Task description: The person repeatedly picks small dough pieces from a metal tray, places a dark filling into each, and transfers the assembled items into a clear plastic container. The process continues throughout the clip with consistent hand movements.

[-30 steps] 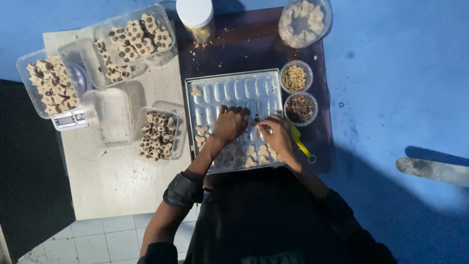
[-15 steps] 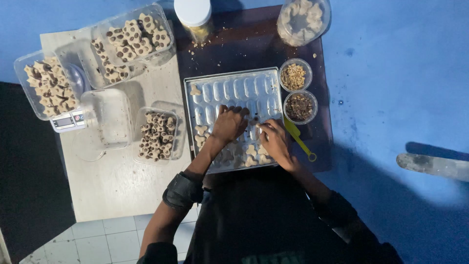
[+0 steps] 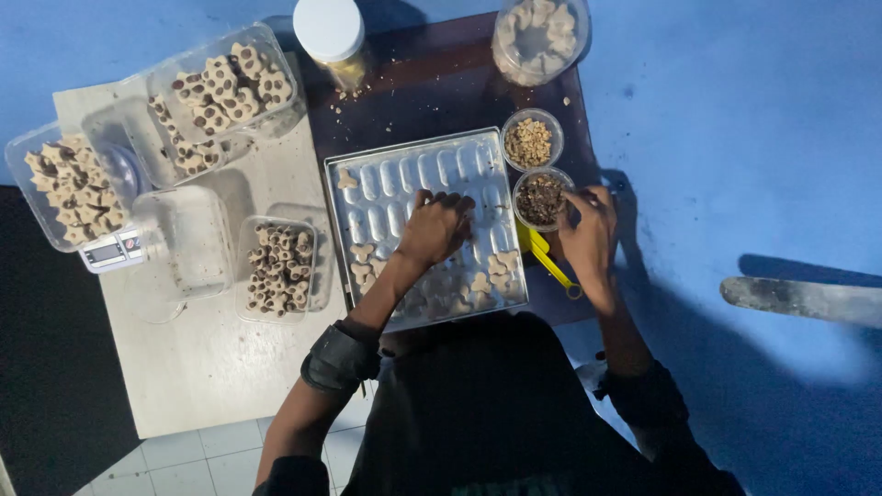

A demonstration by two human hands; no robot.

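- Overhead, a person's left hand point(image 3: 436, 225) rests on a metal baking tray point(image 3: 367, 174), fingers curled down onto a piece of cookie dough; whether they pinch it or only press it cannot be told from above.
- Meanwhile the right hand point(image 3: 588, 230) reaches to the rim of a small bowl of dark chopped topping point(image 3: 540, 197), fingertips bunched together as if pinching up a little of it.
- Just above sits a second small bowl of pale chopped nuts point(image 3: 528, 142); a yellow tool point(image 3: 551, 266) lies beside the tray, under the right wrist.
- Shaped dough pieces point(image 3: 363, 262) fill the tray's near rows, while the far rows show bare greased patches and one lone piece.
- Off to the left, on a pale board point(image 3: 184, 386), stand clear tubs of finished cookies point(image 3: 225, 87), a tub of dark-topped ones point(image 3: 280, 266) and a small scale point(image 3: 110, 253).
- Done well, by the look of it, the step calls for a small, even pinch of topping, carried low over the tray and set in the middle of the piece that the left hand steadies, pressed lightly so the shape keeps its edges.
- Spilled crumbs on the dark table point(image 3: 441, 83) suggest that overloaded pinches scatter.
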